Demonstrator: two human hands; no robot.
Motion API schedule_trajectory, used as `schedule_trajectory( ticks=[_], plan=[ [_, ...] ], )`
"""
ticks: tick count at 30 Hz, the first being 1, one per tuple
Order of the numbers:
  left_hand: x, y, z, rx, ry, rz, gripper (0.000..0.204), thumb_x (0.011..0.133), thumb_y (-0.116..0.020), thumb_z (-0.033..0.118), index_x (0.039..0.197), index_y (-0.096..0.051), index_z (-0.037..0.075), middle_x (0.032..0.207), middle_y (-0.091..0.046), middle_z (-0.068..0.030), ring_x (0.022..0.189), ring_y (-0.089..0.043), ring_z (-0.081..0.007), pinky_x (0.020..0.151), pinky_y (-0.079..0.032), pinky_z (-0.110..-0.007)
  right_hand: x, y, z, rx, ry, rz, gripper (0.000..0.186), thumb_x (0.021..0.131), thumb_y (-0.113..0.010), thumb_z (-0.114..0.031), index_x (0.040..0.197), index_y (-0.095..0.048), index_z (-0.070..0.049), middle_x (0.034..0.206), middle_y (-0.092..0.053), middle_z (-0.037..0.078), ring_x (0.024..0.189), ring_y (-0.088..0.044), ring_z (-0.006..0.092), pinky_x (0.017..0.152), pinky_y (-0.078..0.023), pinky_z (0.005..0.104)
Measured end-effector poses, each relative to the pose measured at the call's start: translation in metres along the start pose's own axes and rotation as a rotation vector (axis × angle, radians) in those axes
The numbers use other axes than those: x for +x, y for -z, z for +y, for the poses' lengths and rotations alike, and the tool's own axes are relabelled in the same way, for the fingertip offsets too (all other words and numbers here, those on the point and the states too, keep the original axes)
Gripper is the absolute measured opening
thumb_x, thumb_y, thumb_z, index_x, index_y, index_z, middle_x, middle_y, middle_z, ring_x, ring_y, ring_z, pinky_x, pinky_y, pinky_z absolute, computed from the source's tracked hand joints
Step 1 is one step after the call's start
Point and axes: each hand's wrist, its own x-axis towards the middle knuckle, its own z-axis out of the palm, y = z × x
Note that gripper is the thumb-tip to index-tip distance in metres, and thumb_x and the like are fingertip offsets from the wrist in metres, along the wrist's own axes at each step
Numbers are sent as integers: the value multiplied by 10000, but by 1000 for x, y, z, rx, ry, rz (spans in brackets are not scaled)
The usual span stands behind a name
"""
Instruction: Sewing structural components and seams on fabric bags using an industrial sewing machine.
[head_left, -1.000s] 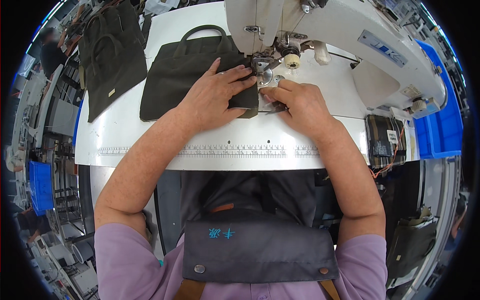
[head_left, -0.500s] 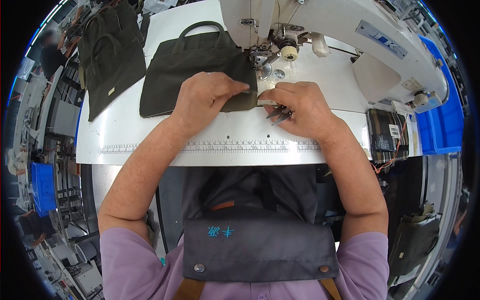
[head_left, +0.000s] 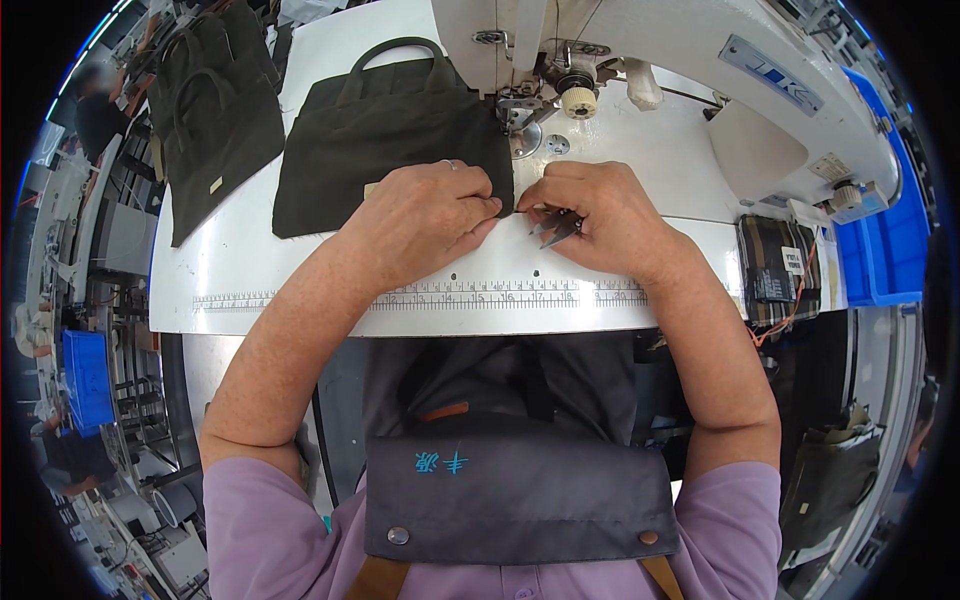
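Observation:
A dark olive fabric bag panel (head_left: 395, 125) with a loop handle lies flat on the white sewing table, its right edge beside the presser foot (head_left: 514, 118). My left hand (head_left: 425, 215) is closed on the panel's near right corner, thumb and fingers pinched together. Part of a small cream label (head_left: 370, 189) shows by its knuckles. Thread snips (head_left: 558, 228) are tucked in my right hand (head_left: 598, 215), blades pointing toward me. That hand's thumb and forefinger pinch close to the same corner; what lies between their tips is too small to make out.
The white sewing machine (head_left: 690, 50) spans the far right. Another olive bag piece (head_left: 222, 140) lies at the left. Near the right end sits a folded plaid cloth (head_left: 768, 265), with a blue bin (head_left: 872, 262) beyond. A printed ruler (head_left: 470, 295) runs along the front edge.
The panel's near right corner has been smoothed flat and turned slightly. My left hand has come down and nearer to the corner, uncovering part of the label. The right hand has hardly moved.

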Motion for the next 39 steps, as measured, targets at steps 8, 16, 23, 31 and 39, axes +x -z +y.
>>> schedule_trajectory(
  ticks=[8, 16, 23, 31, 39],
  plan=[
    [-2, -3, -11, -533, 471, 132, 124, 824, -730, 10, 935, -774, -24, 833, -712, -60, 707, -672, -131, 659, -541, -270, 3, -5, 8, -26, -56, 94, 245, 793, -718, -59, 1035, -683, -74, 928, -679, 81, 798, -696, 303, 676, -548, 416],
    [-5, -8, -11, -571, 448, 180, 121, 827, -728, 2, 934, -770, -33, 839, -716, -53, 695, -657, -86, 656, -539, -236, 17, -12, -7, -27, -29, 226, 306, 770, -814, -128, 1054, -703, -95, 1002, -673, 53, 864, -700, 271, 703, -569, 391],
    [-5, -9, -4, -494, 391, 267, 77, 791, -745, -1, 867, -750, -14, 800, -689, -59, 690, -674, -134, 677, -544, -271, 18, -18, 0, -66, 99, 258, 264, 699, -802, -49, 947, -729, -103, 908, -714, 29, 812, -711, 262, 683, -576, 383],
    [-6, -2, -5, -73, 92, 291, 247, 706, -839, 79, 889, -678, 120, 1025, -665, 10, 929, -664, -200, 863, -477, -358, 17, -20, 4, -31, 49, 223, 270, 710, -756, 0, 960, -733, -99, 866, -712, 51, 790, -706, 271, 681, -568, 395],
    [-6, -4, -8, 98, 52, 293, 204, 731, -822, 69, 865, -679, 126, 1023, -666, 26, 927, -665, -179, 896, -471, -360, 18, -15, 4, 39, -40, 157, 266, 776, -712, 16, 1020, -738, -84, 930, -731, 83, 861, -703, 311, 756, -566, 416]
  ],
)
